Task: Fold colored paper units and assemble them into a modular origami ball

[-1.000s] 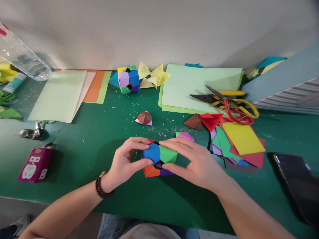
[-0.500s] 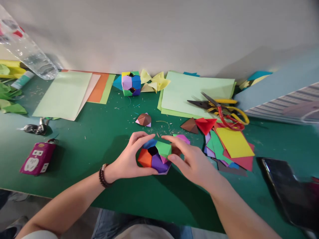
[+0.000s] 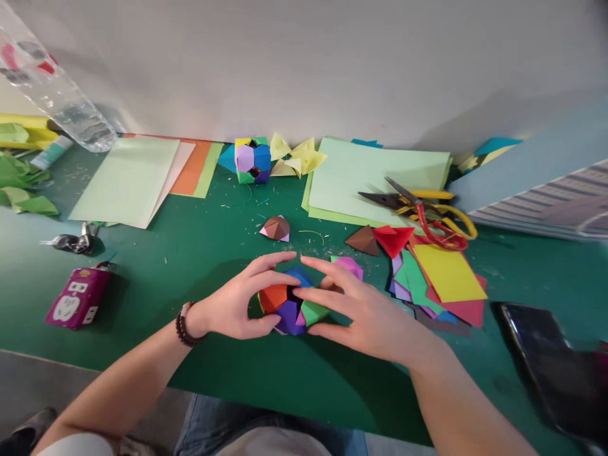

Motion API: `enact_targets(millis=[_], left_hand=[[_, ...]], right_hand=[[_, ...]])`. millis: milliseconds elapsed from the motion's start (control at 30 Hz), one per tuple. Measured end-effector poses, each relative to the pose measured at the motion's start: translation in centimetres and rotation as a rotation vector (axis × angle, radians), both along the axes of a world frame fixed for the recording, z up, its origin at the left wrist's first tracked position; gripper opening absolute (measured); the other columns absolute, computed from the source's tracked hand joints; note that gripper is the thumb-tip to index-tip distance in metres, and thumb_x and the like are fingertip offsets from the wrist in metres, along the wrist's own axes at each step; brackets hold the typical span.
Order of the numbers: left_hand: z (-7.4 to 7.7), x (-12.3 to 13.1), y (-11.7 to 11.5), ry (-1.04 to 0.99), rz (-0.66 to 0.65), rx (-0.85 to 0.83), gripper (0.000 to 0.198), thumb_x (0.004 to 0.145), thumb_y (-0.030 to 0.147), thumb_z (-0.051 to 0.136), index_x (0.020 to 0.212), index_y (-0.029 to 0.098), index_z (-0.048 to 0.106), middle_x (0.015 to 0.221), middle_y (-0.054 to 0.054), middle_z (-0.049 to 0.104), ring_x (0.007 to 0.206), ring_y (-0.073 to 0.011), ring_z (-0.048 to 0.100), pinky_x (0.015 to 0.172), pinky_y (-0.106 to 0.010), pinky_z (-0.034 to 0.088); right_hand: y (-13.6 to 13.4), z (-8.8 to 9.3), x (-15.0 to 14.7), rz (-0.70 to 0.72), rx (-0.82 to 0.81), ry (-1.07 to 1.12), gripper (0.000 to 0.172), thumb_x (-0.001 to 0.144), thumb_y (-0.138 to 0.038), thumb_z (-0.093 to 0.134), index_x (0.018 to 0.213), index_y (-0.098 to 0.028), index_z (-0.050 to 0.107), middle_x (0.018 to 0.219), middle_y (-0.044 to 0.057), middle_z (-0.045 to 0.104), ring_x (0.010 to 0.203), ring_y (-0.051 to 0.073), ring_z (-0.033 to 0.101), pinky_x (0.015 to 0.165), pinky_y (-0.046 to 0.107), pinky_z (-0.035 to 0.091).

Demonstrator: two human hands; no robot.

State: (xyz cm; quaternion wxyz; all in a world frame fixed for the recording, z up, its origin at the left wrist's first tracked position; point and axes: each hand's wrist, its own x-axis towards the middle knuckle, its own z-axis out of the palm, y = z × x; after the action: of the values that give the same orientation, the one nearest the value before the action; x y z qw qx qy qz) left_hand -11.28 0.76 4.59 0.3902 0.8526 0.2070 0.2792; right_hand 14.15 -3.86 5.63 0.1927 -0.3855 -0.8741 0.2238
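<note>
A folded paper ball (image 3: 288,315) with orange, blue, purple and green faces lies low over the green table, a dark hole in its top. My left hand (image 3: 237,296) grips its left side, thumb at the front and fingers curved over the top. From the right, my right hand (image 3: 368,310) holds it with the thumb near the green face and fingers across the top. Behind the right fingers is a pink-and-green folded piece (image 3: 349,266), partly covered. Farther back sits a small brown-and-lilac folded piece (image 3: 276,228).
Brown (image 3: 363,240) and red folded pieces (image 3: 393,239) lie right, beside a paper stack (image 3: 449,272), scissors and pliers (image 3: 418,206). A smaller paper ball (image 3: 253,160) stands by the wall. A phone (image 3: 536,354) lies right; a purple box (image 3: 78,296) and keys (image 3: 78,240), left.
The ball has turned between my hands, its orange and purple faces shifting left and up. My right fingers have moved left over its top.
</note>
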Motion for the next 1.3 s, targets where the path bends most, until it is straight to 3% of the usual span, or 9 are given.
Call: enact_targets(millis=[133, 233, 333, 500, 667, 767, 967, 1100, 1300], left_hand=[[0.1, 0.5, -1.5, -0.082, 0.157, 0.398, 0.056, 0.073, 0.048, 0.079, 0.116, 0.018, 0.057, 0.119, -0.015, 0.065, 0.125, -0.0322, 0.056, 0.107, -0.052, 0.048], [-0.2, 1.0, -2.4, 0.047, 0.205, 0.592, 0.037, 0.08, 0.045, 0.074, 0.1, 0.019, 0.059, 0.107, -0.008, 0.071, 0.117, -0.0272, 0.062, 0.111, -0.05, 0.045], [-0.6, 1.1, -2.3, 0.116, 0.226, 0.59, 0.026, 0.085, 0.039, 0.071, 0.095, 0.018, 0.058, 0.107, -0.009, 0.071, 0.114, -0.0251, 0.064, 0.109, -0.048, 0.048], [-0.7, 0.6, -1.4, 0.062, 0.194, 0.529, 0.027, 0.085, 0.034, 0.071, 0.1, 0.015, 0.058, 0.105, -0.011, 0.071, 0.116, -0.0256, 0.064, 0.111, -0.05, 0.048], [-0.4, 0.4, -1.3, 0.106, 0.207, 0.529, 0.025, 0.086, 0.029, 0.069, 0.107, 0.018, 0.059, 0.113, -0.008, 0.072, 0.126, -0.0262, 0.059, 0.119, -0.059, 0.032], [-0.5, 0.6, -1.5, 0.138, 0.226, 0.61, 0.032, 0.087, 0.038, 0.069, 0.108, 0.018, 0.059, 0.118, -0.009, 0.072, 0.129, -0.0285, 0.057, 0.121, -0.061, 0.027], [-0.8, 1.0, -1.7, 0.09, 0.26, 0.643, 0.027, 0.087, 0.03, 0.069, 0.106, 0.015, 0.058, 0.112, -0.012, 0.072, 0.117, -0.0255, 0.064, 0.109, -0.049, 0.05], [-0.8, 1.1, -1.7, 0.057, 0.274, 0.602, 0.033, 0.084, 0.026, 0.071, 0.109, 0.011, 0.057, 0.111, -0.014, 0.07, 0.115, -0.0262, 0.064, 0.107, -0.048, 0.052], [-1.0, 1.1, -1.6, 0.057, 0.292, 0.559, 0.05, 0.085, 0.027, 0.067, 0.129, 0.011, 0.051, 0.118, -0.016, 0.065, 0.119, -0.0301, 0.06, 0.101, -0.053, 0.055]], right_hand=[[0.2, -0.4, 0.0, -0.022, 0.077, 0.016, 0.038, 0.092, -0.026, 0.062, 0.129, -0.019, 0.058, 0.148, 0.019, 0.044, 0.088, 0.019, 0.066, 0.077, 0.039, 0.062], [0.2, -0.5, 0.0, -0.016, 0.134, -0.002, 0.039, 0.093, -0.027, 0.062, 0.13, -0.017, 0.057, 0.145, 0.02, 0.048, 0.089, 0.019, 0.067, 0.077, 0.038, 0.062], [0.2, -0.5, -0.2, -0.004, 0.269, -0.084, 0.038, 0.094, -0.027, 0.06, 0.13, -0.019, 0.057, 0.14, 0.02, 0.053, 0.094, 0.023, 0.068, 0.072, 0.038, 0.062], [0.4, -0.6, -0.9, 0.0, 0.487, -0.177, 0.03, 0.097, -0.02, 0.053, 0.125, -0.017, 0.06, 0.127, 0.019, 0.064, 0.102, 0.027, 0.069, 0.072, 0.039, 0.062], [0.6, -0.9, -0.9, 0.004, 0.51, -0.154, 0.031, 0.098, -0.024, 0.053, 0.126, -0.012, 0.059, 0.122, 0.018, 0.067, 0.104, 0.026, 0.068, 0.078, 0.038, 0.061], [0.6, -1.0, -0.7, -0.009, 0.487, -0.117, 0.034, 0.097, -0.026, 0.054, 0.128, -0.011, 0.057, 0.125, 0.019, 0.066, 0.11, 0.026, 0.066, 0.084, 0.038, 0.06], [0.5, -1.2, -1.0, -0.029, 0.481, -0.074, 0.038, 0.096, -0.032, 0.058, 0.127, -0.009, 0.059, 0.122, 0.021, 0.066, 0.107, 0.027, 0.067, 0.082, 0.037, 0.061], [0.6, -1.2, -1.3, -0.046, 0.509, -0.049, 0.036, 0.094, -0.026, 0.06, 0.125, -0.009, 0.059, 0.117, 0.02, 0.069, 0.1, 0.026, 0.069, 0.08, 0.036, 0.061], [0.7, -1.1, -1.5, -0.091, 0.508, -0.024, 0.037, 0.088, -0.019, 0.06, 0.124, -0.012, 0.061, 0.117, 0.019, 0.068, 0.099, 0.027, 0.069, 0.079, 0.039, 0.06]])
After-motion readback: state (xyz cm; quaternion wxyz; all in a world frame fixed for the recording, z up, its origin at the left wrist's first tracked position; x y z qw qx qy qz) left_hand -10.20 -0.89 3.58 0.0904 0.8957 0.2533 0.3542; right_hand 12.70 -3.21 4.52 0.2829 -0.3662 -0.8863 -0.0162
